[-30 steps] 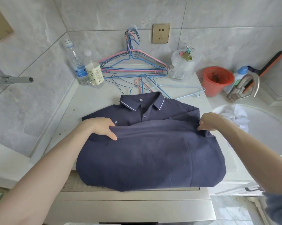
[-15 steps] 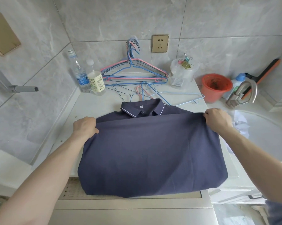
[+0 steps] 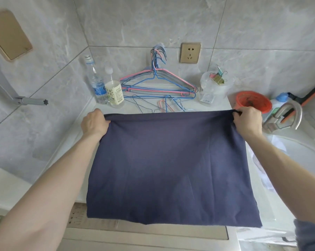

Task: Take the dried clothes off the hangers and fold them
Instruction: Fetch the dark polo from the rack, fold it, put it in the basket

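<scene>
In the head view, the left hand point(image 3: 94, 122) is gripping the far left corner of a navy shirt point(image 3: 168, 167), fingers curled over the cloth so that their tips are hidden under the fold. The right hand point(image 3: 248, 122) is pinching the far right corner, a small bunch of fabric showing between thumb and fingers. The shirt is lying as a flat rectangle on the white worktop point(image 3: 66, 142), its near edge reaching over a beige grille whose full extent is covered. Any collar or sleeves are lying out of sight beneath the top layer. Behind the shirt, wire hangers point(image 3: 158, 84) in pink and blue are leaning against the tiled wall, with more lying flat, their lower parts cut off by the cloth edge. Two bottles point(image 3: 106, 87) are standing in the left corner; their labels are too small to read. At the right, an orange bucket point(image 3: 252, 101) is partly hidden behind the right hand, and a metal tap point(image 3: 287, 116) is standing beside it.
</scene>
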